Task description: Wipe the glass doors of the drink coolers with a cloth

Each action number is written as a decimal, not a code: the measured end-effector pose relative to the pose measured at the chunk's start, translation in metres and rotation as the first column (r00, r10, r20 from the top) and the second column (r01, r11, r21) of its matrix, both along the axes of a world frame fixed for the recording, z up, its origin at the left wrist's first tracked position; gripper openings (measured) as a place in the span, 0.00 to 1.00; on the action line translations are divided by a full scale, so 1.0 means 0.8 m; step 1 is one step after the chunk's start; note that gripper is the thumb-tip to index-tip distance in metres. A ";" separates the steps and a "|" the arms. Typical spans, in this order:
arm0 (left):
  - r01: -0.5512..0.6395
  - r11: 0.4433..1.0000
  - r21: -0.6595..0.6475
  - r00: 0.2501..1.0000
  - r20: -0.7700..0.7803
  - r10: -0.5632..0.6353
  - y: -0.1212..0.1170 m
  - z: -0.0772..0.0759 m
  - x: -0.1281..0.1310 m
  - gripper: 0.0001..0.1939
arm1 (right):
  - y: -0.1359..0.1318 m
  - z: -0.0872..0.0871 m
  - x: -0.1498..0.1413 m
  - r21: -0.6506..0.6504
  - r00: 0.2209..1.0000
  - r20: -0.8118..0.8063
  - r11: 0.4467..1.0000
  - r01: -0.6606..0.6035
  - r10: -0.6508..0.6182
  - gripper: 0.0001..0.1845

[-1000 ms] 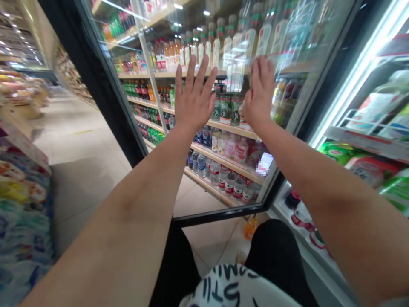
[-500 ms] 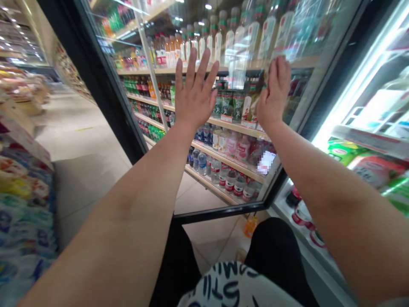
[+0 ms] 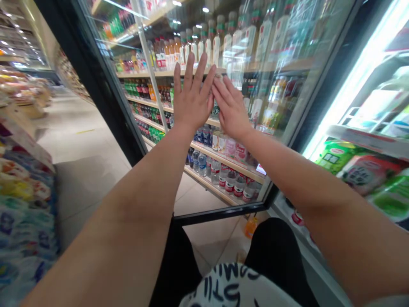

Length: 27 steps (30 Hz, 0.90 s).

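Note:
The glass door [image 3: 220, 209] of an upright cooler stands open in front of me, its black frame slanting across the view. My left hand [image 3: 191, 96] lies flat on the pane with its fingers spread, holding nothing. Close against its thumb side is my right hand [image 3: 231, 104], tilted to the left with its fingers together and pressed towards the glass. A small pale, crumpled edge [image 3: 219, 76] shows at the right fingertips; the rest is hidden under the hand. Bottles [image 3: 220, 40] on shelves show in the pane.
The lit cooler interior [image 3: 361, 132] on the right holds green and red packages [image 3: 361, 170]. Stacked bagged goods [image 3: 25, 213] stand at the left beside a tiled aisle [image 3: 86, 149]. An orange item [image 3: 251, 227] is on the floor below the door, near my knees [image 3: 275, 243].
My right hand has moved left across the glass, from near the door's right side to beside my left hand. The left hand has stayed almost in place.

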State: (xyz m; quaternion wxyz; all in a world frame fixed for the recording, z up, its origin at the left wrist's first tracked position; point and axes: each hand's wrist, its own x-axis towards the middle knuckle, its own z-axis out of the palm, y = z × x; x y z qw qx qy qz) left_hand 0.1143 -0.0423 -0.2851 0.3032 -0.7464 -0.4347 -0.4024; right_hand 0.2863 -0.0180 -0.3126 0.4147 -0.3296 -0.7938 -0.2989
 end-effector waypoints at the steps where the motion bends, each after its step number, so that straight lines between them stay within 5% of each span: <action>1: 0.006 1.000 0.001 1.000 0.002 -0.006 -0.001 0.000 0.000 0.31 | -0.002 -0.004 -0.004 -0.003 0.999 0.035 1.000 -0.019 0.019 0.35; 5: 0.049 0.999 -0.011 0.998 0.032 -0.049 -0.007 0.000 0.001 0.33 | 0.015 0.010 0.018 0.073 0.998 0.015 0.995 -0.061 0.060 0.31; 9: 0.093 0.996 -0.010 0.994 0.057 -0.093 -0.004 -0.001 -0.001 0.34 | 0.052 0.029 0.077 0.256 0.962 -0.271 0.966 0.027 0.045 0.31; 15: 0.044 0.998 0.044 0.999 -0.015 -0.043 0.004 -0.003 0.000 0.36 | 0.088 -0.017 0.133 0.323 0.867 -0.474 0.946 0.010 0.153 0.33; 18: 0.028 0.999 0.032 1.000 -0.007 -0.027 0.004 -0.003 0.000 0.35 | 0.091 -0.004 0.120 0.322 0.848 -0.490 0.946 -0.040 0.203 0.33; 22: 0.019 1.000 0.001 1.000 -0.005 -0.019 0.000 -0.001 -0.001 0.34 | 0.061 0.025 0.069 0.169 0.909 -0.412 0.986 0.001 0.069 0.34; 27: 0.036 0.999 0.006 0.999 -0.012 -0.036 -0.003 -0.002 0.000 0.32 | 0.005 -0.012 0.011 0.040 0.997 -0.064 0.998 -0.050 0.053 0.35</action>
